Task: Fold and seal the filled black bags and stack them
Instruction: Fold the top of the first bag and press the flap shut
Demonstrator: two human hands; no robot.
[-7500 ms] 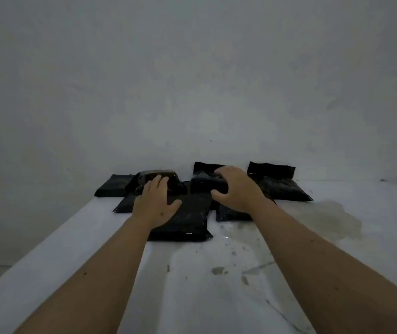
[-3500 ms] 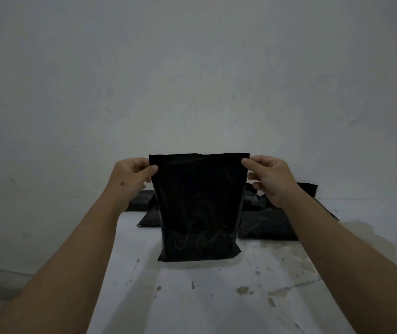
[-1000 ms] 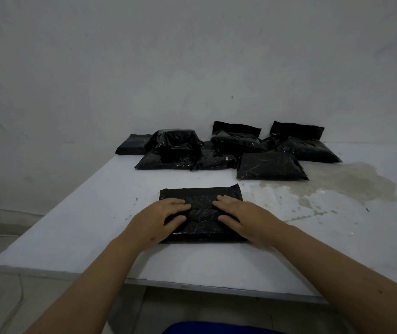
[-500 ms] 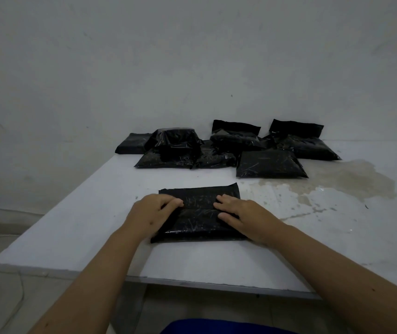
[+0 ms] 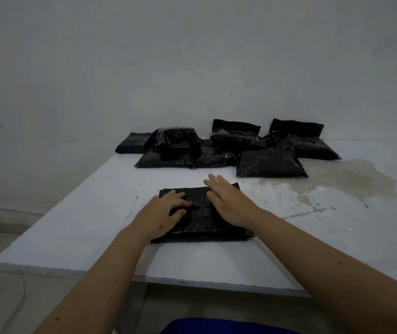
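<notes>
Both hands flat on the near black bag [image 5: 200, 219], which lies on the white table [image 5: 91, 213] close to its front edge. L hand [image 5: 162, 214] rests on the bag's left part, fingers loosely spread w/ tips pressing the plastic, thumb on top; nothing curled round it. R hand [image 5: 227, 201] lies over the bag's right-centre, fingers straight & together, reaching past the bag's far edge; palm down, not gripping. Whether the fingertips touch the table beyond can't be told.

Further back, near the wall [image 5: 192, 56], a group of other filled black bags: a single flat bag [image 5: 271, 163] nearest, right of centre; a small stack [image 5: 175, 143] on the left w/ a shinier one on top; two bags w/ upright flaps [image 5: 236, 133] at the rear. A yellowish stain [image 5: 344, 179] marks the tabletop on the right. Blue fabric [image 5: 216, 327] shows at the bottom edge.
</notes>
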